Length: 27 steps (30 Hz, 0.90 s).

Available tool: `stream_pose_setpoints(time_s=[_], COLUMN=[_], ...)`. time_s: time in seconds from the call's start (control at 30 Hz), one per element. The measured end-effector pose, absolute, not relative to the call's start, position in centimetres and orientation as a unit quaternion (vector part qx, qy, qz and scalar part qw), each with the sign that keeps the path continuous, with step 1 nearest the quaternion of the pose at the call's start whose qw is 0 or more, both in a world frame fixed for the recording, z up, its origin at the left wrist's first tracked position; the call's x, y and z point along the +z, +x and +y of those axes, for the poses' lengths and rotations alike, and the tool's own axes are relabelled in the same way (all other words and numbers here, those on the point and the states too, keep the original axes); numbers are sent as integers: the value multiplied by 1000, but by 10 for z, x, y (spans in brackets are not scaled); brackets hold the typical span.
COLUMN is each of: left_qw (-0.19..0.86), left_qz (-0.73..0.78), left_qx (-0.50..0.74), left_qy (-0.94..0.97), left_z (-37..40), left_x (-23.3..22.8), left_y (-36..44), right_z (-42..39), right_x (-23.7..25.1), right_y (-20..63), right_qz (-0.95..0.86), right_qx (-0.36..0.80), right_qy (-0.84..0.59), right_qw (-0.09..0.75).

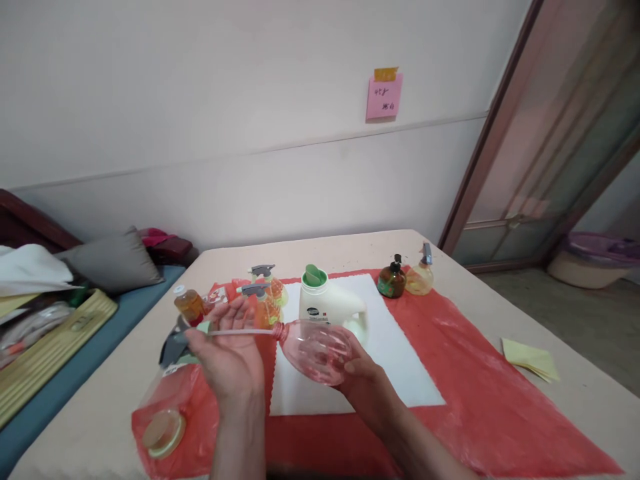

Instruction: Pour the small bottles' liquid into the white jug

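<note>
My left hand (233, 363) is turned palm up, its thumb against the pale green collar of a dark grey spray head (175, 347). From that collar a thin clear dip tube (243, 331) runs across the fingers to the neck of a transparent pink bottle (313, 350). The bottle is tilted on its side in the air, and my right hand (367, 377) grips its rounded base. The spray head is apart from the neck, with the tube end at or inside the mouth. Behind the bottle stands a white jug (310, 307) with a green cup (314, 275) in its opening.
Two spray bottles (273, 310) with orange-yellow liquid and an amber bottle (189, 305) stand left. A brown pump bottle (393, 280) and a yellowish spray bottle (421, 279) stand right. White paper (400, 360) lies on red plastic (475, 393). A round-lidded jar (164, 433) sits front left.
</note>
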State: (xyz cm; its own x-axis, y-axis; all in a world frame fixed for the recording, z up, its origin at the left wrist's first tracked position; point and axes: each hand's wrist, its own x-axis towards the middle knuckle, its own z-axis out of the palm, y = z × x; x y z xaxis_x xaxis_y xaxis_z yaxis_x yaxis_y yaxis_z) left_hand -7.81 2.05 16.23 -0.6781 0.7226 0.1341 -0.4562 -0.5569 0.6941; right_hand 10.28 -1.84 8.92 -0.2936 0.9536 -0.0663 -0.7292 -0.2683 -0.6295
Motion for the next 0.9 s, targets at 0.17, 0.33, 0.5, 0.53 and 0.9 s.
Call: stream_pose_setpoints(time_s=[0.17, 0.33, 0.5, 0.53, 0.9], left_qw=[313, 297, 356, 370, 452], left_qz=[297, 310, 347, 347, 357], left_qx=[887, 889, 851, 845, 793], left_qy=[167, 156, 168, 173, 200], left_z=[16, 21, 28, 28, 30], left_x=[170, 164, 151, 149, 130], left_y=[-94, -101, -87, -82, -57], right_z=[-15, -13, -3, 1, 45], right_x=[94, 102, 134, 141, 153], right_y=[107, 120, 151, 158, 194], right_qz=[-244, -227, -236, -245, -346], right_qx=[769, 744, 636, 608, 481], right_qy=[-222, -219, -280, -304, -448], right_qw=[547, 589, 679, 691, 669])
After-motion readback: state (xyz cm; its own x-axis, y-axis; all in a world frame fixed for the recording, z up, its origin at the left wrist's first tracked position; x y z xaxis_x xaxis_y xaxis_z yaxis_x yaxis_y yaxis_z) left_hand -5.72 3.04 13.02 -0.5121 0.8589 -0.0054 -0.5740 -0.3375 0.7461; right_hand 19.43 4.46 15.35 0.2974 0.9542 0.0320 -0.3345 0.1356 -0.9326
